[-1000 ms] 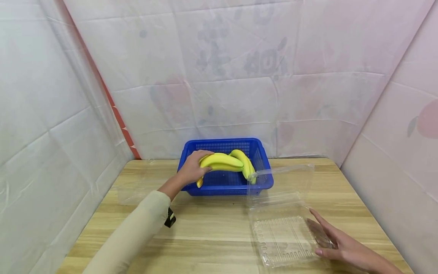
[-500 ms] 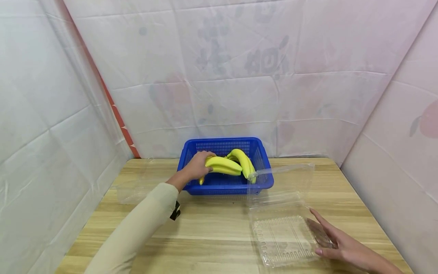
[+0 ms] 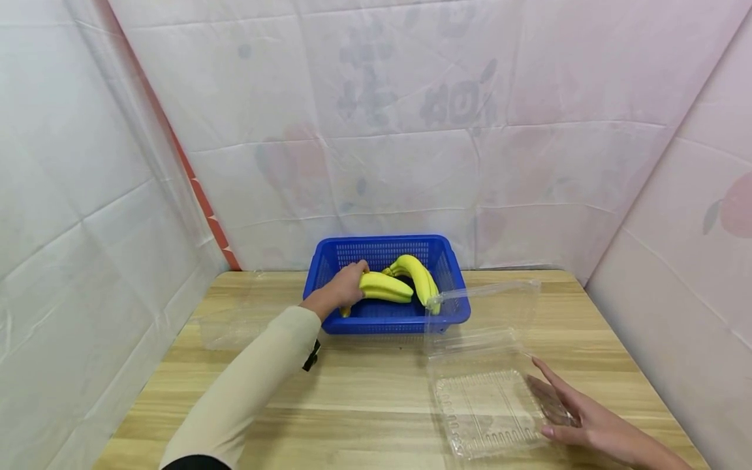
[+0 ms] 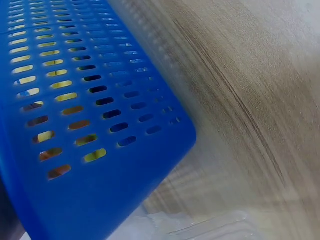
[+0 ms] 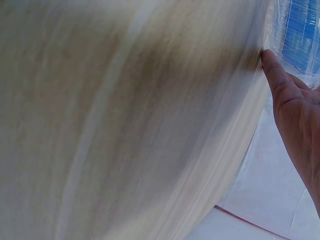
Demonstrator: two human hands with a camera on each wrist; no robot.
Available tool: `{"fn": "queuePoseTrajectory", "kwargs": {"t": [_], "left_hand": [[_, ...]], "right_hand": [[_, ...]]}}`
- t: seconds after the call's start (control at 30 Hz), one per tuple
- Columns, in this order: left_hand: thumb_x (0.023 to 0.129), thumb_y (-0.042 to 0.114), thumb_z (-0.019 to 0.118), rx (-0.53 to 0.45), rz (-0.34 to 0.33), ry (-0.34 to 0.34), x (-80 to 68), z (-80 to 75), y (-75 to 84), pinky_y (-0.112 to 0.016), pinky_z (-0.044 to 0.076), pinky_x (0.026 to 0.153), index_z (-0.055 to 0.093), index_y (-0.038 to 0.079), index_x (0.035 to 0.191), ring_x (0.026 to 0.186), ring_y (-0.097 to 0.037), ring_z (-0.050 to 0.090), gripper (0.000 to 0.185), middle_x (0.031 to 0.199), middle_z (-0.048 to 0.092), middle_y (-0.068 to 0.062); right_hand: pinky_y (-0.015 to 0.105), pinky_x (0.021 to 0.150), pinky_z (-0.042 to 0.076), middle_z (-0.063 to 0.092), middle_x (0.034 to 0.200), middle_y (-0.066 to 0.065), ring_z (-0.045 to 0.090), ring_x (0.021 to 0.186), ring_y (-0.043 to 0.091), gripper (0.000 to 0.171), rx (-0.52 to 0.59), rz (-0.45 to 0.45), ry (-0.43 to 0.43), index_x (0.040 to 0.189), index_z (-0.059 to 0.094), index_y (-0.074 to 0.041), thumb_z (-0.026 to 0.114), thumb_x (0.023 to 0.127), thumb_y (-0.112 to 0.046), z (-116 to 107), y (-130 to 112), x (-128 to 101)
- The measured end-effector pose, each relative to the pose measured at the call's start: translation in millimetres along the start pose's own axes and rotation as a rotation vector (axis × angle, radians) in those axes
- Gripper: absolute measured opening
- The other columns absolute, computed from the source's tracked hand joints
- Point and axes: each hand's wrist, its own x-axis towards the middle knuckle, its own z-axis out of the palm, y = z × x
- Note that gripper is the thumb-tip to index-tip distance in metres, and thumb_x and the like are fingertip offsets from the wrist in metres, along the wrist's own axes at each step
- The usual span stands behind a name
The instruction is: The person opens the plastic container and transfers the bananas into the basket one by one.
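A blue slotted basket [image 3: 446, 313] stands at the back of the wooden table and holds yellow bananas. My left hand [image 3: 345, 287] grips one bunch of bananas [image 3: 384, 287] low inside the basket; a second bunch [image 3: 420, 277] lies to its right. An open clear plastic clamshell box [image 3: 487, 408] sits front right, its lid [image 3: 487, 307] standing up against the basket. My right hand [image 3: 572, 418] rests with straight fingers on the box's right edge. The left wrist view shows only the basket wall [image 4: 95, 125]. In the right wrist view a thumb [image 5: 275, 75] lies on the table.
Another clear plastic box [image 3: 229, 323] lies at the back left of the table [image 3: 364, 391]. White sheeting walls close in the left, back and right sides. The table's front edge is near the bottom of the head view.
My left hand has lowered the bunch of bananas from above the basket's rim down into the basket. The right hand has stayed on the clamshell box.
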Motion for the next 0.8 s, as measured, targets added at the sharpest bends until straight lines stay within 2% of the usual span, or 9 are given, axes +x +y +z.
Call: {"fn": "queuePoseTrajectory", "kwargs": {"t": [0.17,0.27,0.4,0.53,0.7,0.8], "left_hand": [[0.099,-0.004,0.064,0.013,-0.022,-0.009,1.1,-0.4,2.6,-0.042,0.054,0.098,0.051,0.01,0.14,0.11,-0.026,0.057,0.045,0.13,0.061,-0.013],[0.1,-0.001,0.065,0.028,-0.017,-0.016,-0.1,0.8,3.1,-0.043,0.054,0.099,0.052,0.008,0.14,0.112,-0.026,0.059,0.043,0.133,0.061,-0.015],[0.1,0.004,0.068,0.051,0.001,-0.017,-0.2,3.5,2.5,-0.043,0.055,0.101,0.054,0.007,0.141,0.115,-0.026,0.06,0.043,0.136,0.061,-0.016],[0.101,0.007,0.07,0.038,-0.011,-0.004,-0.1,4.5,2.3,-0.045,0.056,0.103,0.056,0.007,0.143,0.118,-0.027,0.061,0.044,0.138,0.061,-0.015],[0.103,0.019,0.071,0.014,-0.016,0.038,-6.8,2.6,7.4,-0.047,0.056,0.107,0.057,0.01,0.146,0.126,-0.029,0.063,0.046,0.143,0.061,-0.014],[0.104,0.027,0.07,0.014,0.028,0.089,-15.1,1.0,15.2,-0.051,0.054,0.112,0.058,0.011,0.146,0.131,-0.031,0.063,0.046,0.144,0.063,-0.013]], "right_hand": [[0.011,0.106,0.045,0.028,0.161,-0.037,0.028,0.144,-0.022,0.101,0.025,-0.005,-0.012,0.172,-0.014,-0.015,0.059,0.104,0.001,-1,-1,2],[0.01,0.106,0.043,0.03,0.159,-0.041,0.028,0.144,-0.023,0.1,0.026,-0.007,-0.01,0.172,-0.013,-0.015,0.059,0.104,0.001,-1,-2,2],[0.01,0.106,0.042,0.032,0.159,-0.04,0.029,0.145,-0.023,0.1,0.007,-0.031,0.008,0.172,-0.011,-0.011,0.06,0.103,0.002,0,-2,0],[0.01,0.105,0.043,0.032,0.159,-0.04,0.029,0.144,-0.023,0.1,-0.002,-0.025,0.011,0.172,-0.011,-0.012,0.06,0.103,0.001,0,-1,0],[0.01,0.104,0.045,0.032,0.158,-0.042,0.028,0.143,-0.024,0.099,0.006,0.001,-0.002,0.172,-0.012,-0.015,0.059,0.104,0.0,1,0,0],[0.011,0.104,0.046,0.032,0.158,-0.042,0.028,0.143,-0.024,0.099,0.011,0.01,-0.006,0.172,-0.012,-0.016,0.059,0.105,0.0,1,0,0]]}}
